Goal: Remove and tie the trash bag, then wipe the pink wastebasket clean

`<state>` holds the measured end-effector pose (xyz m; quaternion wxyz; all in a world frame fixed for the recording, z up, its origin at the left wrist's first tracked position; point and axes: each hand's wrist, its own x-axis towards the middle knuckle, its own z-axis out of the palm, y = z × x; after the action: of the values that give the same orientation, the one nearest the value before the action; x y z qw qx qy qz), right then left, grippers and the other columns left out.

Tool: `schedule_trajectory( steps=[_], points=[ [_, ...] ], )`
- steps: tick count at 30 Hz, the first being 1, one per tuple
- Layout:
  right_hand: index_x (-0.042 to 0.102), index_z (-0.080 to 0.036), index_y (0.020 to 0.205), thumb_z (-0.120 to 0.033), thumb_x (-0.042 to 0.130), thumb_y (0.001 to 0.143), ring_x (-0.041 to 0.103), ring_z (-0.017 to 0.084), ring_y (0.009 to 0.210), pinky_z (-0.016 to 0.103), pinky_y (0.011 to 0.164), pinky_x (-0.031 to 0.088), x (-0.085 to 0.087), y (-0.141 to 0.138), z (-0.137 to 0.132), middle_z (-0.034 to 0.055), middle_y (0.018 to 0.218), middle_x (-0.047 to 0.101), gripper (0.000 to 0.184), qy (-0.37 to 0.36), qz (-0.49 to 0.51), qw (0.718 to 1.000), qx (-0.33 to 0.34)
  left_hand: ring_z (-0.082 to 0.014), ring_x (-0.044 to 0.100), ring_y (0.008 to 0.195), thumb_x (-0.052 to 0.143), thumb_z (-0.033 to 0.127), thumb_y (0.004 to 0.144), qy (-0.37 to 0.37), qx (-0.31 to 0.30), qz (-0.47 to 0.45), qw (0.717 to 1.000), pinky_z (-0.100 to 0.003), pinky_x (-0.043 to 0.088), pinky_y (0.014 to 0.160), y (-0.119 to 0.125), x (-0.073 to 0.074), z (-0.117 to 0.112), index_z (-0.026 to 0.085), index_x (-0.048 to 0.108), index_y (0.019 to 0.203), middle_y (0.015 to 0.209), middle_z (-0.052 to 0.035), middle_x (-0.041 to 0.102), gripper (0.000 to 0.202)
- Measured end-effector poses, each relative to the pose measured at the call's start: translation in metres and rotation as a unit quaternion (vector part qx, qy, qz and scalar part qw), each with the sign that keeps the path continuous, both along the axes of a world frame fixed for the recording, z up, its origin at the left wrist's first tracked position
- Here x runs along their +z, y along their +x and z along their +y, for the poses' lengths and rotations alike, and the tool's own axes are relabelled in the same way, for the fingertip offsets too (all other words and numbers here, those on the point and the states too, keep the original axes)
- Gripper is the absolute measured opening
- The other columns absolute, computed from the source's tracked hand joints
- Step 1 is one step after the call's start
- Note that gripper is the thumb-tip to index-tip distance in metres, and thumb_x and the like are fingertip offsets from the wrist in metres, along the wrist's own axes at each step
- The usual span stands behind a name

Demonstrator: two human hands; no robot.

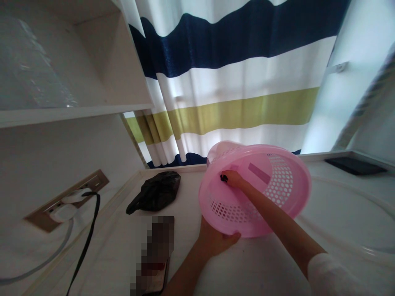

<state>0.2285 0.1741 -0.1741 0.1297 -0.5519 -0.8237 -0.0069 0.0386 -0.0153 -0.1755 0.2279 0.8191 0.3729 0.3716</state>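
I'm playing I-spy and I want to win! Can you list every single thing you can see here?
basket: one, pink, tilted over the white surface
small thing: one, black, inside the basket; too small to tell what it is
bag: one, black, crumpled on the surface left of the basket
curtain: one, white, navy and green stripes, at the back
shelf: one, white, upper left
socket strip: one, beige, left wall, plugs in it
black cable: one, hangs from the strip
grey cable: one, below the strip
flat thing: one, dark, far right ledge
blurred thing: one, dark, bottom middle
left hand: holds the basket's lower rim
right hand: inside the basket, fingertips at the small thing
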Motion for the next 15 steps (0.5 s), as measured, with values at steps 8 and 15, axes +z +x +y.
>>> schedule_trajectory(
  steps=[8,15],
  points=[
    [0.064,-0.020,0.079,-0.021,0.050,0.068,0.056,0.017,0.073,0.024,0.066,0.037,0.019,0.018,-0.049,0.0050,0.081,0.064,0.018,-0.052,-0.065,0.988,0.130,-0.0287,0.042,0.111,0.061,0.041,0.062,0.049,0.006,0.035,0.998,-0.050,0.021,0.099,0.000,-0.006,0.000,0.024,0.053,0.106,0.111,-0.0062,0.055,0.048],
    [0.063,-0.021,0.079,-0.022,0.048,0.070,0.056,0.016,0.073,0.024,0.066,0.036,0.030,0.022,-0.106,0.0046,0.081,0.063,0.018,-0.057,-0.087,0.980,0.168,-0.0306,0.028,0.120,0.063,0.039,0.059,0.031,0.005,0.005,0.999,-0.051,0.005,0.102,0.001,-0.001,0.001,0.026,0.053,0.108,0.122,-0.0047,0.047,0.052]
  ],
)
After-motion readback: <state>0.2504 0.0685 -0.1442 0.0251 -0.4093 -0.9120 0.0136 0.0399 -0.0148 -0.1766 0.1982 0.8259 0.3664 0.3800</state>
